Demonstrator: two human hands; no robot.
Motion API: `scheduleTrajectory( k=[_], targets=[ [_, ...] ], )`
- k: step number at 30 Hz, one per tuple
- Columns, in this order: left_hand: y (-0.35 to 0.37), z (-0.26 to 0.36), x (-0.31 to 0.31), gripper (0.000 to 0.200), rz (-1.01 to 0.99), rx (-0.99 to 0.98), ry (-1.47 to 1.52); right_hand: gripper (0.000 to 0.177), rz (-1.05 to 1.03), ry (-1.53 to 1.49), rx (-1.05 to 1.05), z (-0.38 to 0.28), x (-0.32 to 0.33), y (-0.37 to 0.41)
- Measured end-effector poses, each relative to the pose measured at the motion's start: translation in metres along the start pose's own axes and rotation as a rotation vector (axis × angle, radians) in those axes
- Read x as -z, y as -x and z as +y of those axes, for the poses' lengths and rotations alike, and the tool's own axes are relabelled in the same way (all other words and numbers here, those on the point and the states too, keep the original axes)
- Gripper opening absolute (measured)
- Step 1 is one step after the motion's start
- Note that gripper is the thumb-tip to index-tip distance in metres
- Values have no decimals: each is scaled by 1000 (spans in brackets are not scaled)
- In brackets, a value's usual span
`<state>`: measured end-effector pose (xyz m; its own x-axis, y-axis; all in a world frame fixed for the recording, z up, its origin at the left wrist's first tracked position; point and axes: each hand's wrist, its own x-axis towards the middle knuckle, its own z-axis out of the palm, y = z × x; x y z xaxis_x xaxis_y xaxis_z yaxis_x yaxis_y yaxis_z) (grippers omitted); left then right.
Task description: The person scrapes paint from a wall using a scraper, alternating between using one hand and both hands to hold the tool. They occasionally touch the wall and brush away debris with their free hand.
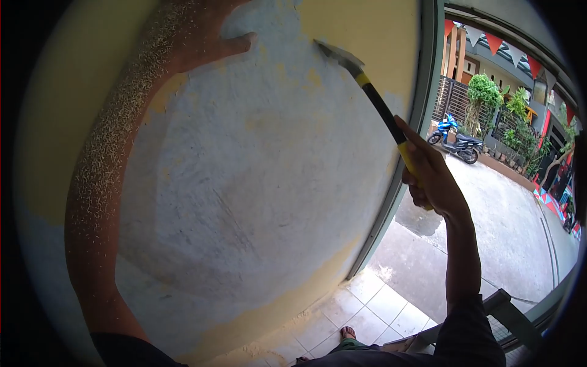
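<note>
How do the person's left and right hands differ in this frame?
The left hand lies open, flat against the partly stripped yellow wall; the right hand is closed around the yellow-and-black-handled metal scraper. The left hand and its forearm are coated in pale flakes; the right hand looks clean. Both are bare and raised toward the wall.

Yellowish scrapings point(275, 345) and a foot point(347, 333) rest on the tiled floor point(382, 306).
</note>
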<state>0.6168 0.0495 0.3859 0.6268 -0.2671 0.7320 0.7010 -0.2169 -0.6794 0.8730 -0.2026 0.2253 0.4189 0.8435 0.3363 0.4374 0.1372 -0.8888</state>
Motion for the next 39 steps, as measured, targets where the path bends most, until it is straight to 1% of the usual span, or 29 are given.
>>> scheduleTrajectory(
  k=[3,5,6,7,9,12,13,14,17,20,21,23,24,26,27,28,29,30,31,32,33,34,36,37,38,39],
  targets=[
    [-1,6,4,77,39,-33,12,48,13,28,18,-7,2,-1],
    [-2,10,18,76,-113,21,76,48,1,36,10,0,3,3],
    [-4,13,25,76,-108,11,72,47,-5,57,20,1,4,3],
    [-5,16,32,76,-146,40,80,47,0,58,28,-3,3,-1],
    [-11,19,34,76,-190,64,101,47,82,135,104,-10,-3,-8],
    [-5,17,28,77,-189,27,43,46,75,151,69,-14,0,-5],
    [-3,15,26,77,-164,3,42,46,15,127,68,-6,10,-5],
    [-3,13,26,77,-132,-12,41,46,14,134,76,-7,9,-9],
    [-6,19,31,76,-163,39,26,47,40,108,147,-6,9,-19],
    [-6,18,24,76,-157,37,42,47,28,127,106,-11,12,-9],
    [-4,15,20,76,-145,42,35,46,-8,114,77,-6,14,-4],
    [-7,16,20,76,-33,-7,6,46,-25,108,54,-11,11,-6],
    [-9,17,21,76,-29,-11,8,46,-35,104,43,-13,13,-5],
    [-7,24,25,77,-87,70,105,46,-11,146,4,-21,25,-2],
    [-6,23,20,77,-100,63,125,46,-17,169,48,-18,27,-3],
    [-5,18,9,77,-66,45,84,46,-19,167,22,-14,26,-3],
    [-6,17,7,76,-27,27,40,45,-23,144,27,-11,23,-2],
    [-4,17,7,76,-34,13,60,44,-24,116,34,-6,18,0],
    [-3,20,13,77,-36,28,97,44,-58,73,-2,0,14,4],
    [-4,30,27,77,-39,43,143,45,-76,83,41,12,8,6],
    [-7,45,41,62,-155,113,-152,45,-100,13,70,19,3,7],
    [-4,32,32,62,-162,99,-99,45,-116,-54,90,26,-4,8],
    [3,-10,-17,70,36,-174,419,46,-97,-181,76,37,-23,8],
    [-6,-14,-20,68,34,-236,167,47,-59,-345,54,47,-35,7],
    [-8,-5,-6,67,-49,-204,-95,52,-133,-460,101,75,-51,0],
    [-7,-2,-17,66,32,-196,-19,54,-67,-484,95,78,-62,11]
  ],
)
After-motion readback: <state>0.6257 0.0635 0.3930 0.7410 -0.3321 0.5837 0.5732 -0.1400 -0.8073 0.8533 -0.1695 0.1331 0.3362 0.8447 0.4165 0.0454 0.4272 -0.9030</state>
